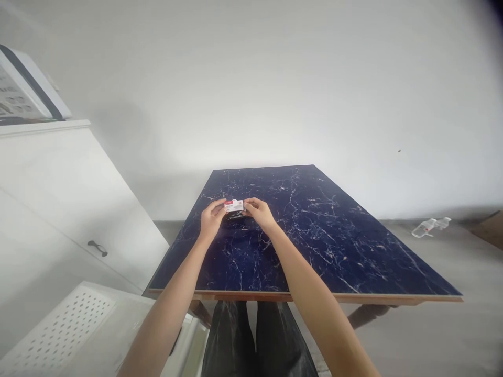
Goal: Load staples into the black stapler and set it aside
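Observation:
Between my two hands is a small white and red box or packet (234,206), held a little above the blue marbled table (314,235). My left hand (212,218) pinches its left end between thumb and fingers. At the opposite end, the thumb and fingers of my right hand (258,212) close on its edge. Just below the packet is a dark patch with shiny streaks (236,215); I cannot tell whether it is a black wrapper or a reflection. The print on the packet is too small to read.
A white cabinet (58,193) with a dark handle (97,248) stands left, a box (27,86) on top. Lower left is a white perforated panel (63,330). Clear plastic bottles (426,228) lie on the floor at right, near a brown box (489,229). Behind is a pale wall.

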`<state>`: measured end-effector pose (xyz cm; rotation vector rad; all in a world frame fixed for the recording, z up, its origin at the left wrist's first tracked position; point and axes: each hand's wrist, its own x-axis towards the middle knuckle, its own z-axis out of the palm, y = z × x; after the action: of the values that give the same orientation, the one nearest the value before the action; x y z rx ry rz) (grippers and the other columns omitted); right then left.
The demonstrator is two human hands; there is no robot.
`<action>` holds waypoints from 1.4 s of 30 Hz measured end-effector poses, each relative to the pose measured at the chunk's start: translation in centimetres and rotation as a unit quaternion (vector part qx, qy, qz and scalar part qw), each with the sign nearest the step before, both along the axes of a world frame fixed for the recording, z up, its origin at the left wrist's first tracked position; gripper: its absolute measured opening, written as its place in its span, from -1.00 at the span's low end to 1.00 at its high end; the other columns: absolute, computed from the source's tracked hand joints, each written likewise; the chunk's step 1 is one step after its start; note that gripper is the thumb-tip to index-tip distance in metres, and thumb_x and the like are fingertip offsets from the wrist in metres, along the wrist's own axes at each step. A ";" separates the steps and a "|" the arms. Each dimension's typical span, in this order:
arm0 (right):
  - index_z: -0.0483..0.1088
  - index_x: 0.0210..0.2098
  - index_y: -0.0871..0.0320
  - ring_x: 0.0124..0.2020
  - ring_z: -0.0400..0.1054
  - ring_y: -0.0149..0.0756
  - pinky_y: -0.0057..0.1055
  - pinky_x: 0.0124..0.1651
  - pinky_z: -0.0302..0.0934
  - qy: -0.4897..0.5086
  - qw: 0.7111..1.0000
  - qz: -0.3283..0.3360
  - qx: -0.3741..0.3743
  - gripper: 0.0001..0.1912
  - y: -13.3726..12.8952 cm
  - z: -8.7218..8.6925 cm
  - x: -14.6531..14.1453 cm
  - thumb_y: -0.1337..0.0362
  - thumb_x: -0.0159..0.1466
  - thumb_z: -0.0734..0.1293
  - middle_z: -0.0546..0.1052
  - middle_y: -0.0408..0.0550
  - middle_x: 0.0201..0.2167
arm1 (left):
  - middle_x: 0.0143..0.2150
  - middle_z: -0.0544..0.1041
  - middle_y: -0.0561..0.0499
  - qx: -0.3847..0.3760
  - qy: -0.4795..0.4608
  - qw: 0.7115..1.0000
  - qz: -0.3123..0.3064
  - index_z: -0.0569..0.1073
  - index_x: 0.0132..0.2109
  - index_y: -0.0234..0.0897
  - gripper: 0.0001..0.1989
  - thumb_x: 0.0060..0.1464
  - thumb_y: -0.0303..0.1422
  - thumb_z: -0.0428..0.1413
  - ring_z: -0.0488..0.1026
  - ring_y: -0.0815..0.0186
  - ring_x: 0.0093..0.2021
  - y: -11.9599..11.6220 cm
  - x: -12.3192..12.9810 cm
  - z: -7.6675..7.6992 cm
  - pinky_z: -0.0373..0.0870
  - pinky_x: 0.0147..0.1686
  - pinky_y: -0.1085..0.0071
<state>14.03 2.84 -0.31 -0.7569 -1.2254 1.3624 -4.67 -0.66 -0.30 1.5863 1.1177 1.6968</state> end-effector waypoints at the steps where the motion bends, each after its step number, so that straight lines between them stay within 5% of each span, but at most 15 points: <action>1: 0.49 -0.29 0.15 -0.28 0.48 -0.33 -0.31 -0.08 0.44 -0.001 1.000 0.004 0.000 -0.69 -0.1 0.0 -0.1 0.08 0.08 0.47 0.60 -0.07 -0.28 | 0.06 0.59 -0.16 -0.016 -0.014 1.000 -0.005 0.55 0.04 -0.25 -0.60 0.07 -0.23 0.28 0.58 0.10 -0.01 -0.1 -0.3 -0.1 0.52 0.05 0.09; 8: 0.49 -0.30 0.15 -0.26 0.49 -0.35 -0.35 -0.06 0.44 0.019 1.000 0.000 -0.017 -0.72 -0.1 -0.2 0.2 0.10 0.09 0.48 0.60 -0.08 -0.28 | 0.10 0.57 -0.14 -0.141 -0.152 0.969 -0.132 0.52 0.12 -0.23 -0.52 0.04 -0.32 0.33 0.52 0.16 0.10 -0.2 -0.7 -0.3 0.43 0.17 0.17; 17: 0.50 -0.31 0.16 -0.31 0.49 -0.34 -0.32 -0.08 0.47 0.007 0.999 0.017 -0.037 -0.76 -0.5 -0.1 0.0 0.17 0.09 0.51 0.60 -0.08 -0.32 | 0.00 0.62 -0.08 -0.179 -0.249 0.931 -0.197 0.56 -0.01 -0.27 -0.71 0.09 -0.42 0.28 0.57 0.30 -0.04 -0.1 -1.2 0.1 0.54 -0.04 0.47; 27: 0.51 -0.36 0.17 -0.39 0.45 -0.36 -0.33 -0.16 0.47 -0.003 0.999 0.027 -0.045 -0.81 -0.7 -0.1 -0.3 0.22 0.08 0.50 0.58 -0.10 -0.39 | 0.02 0.61 -0.10 -0.212 -0.251 0.920 -0.214 0.52 -0.03 -0.24 -0.72 0.08 -0.45 0.23 0.55 0.16 0.07 -0.7 -1.2 0.5 0.55 0.04 0.29; 42: 0.51 -0.30 0.17 -0.31 0.49 -0.31 -0.26 -0.01 0.44 0.085 0.995 -0.019 -0.051 -0.73 0.1 0.0 0.7 0.26 -0.01 0.50 0.54 -0.11 -0.37 | -0.09 0.63 -0.05 -0.217 -0.269 0.918 -0.194 0.55 -0.11 -0.28 -0.74 0.01 -0.49 0.30 0.59 0.30 -0.06 -0.1 -1.5 0.2 0.57 -0.10 0.52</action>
<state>14.72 2.92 -0.27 -0.7157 -1.0098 1.4360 -6.19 -0.73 -0.10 0.9051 0.7602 1.3693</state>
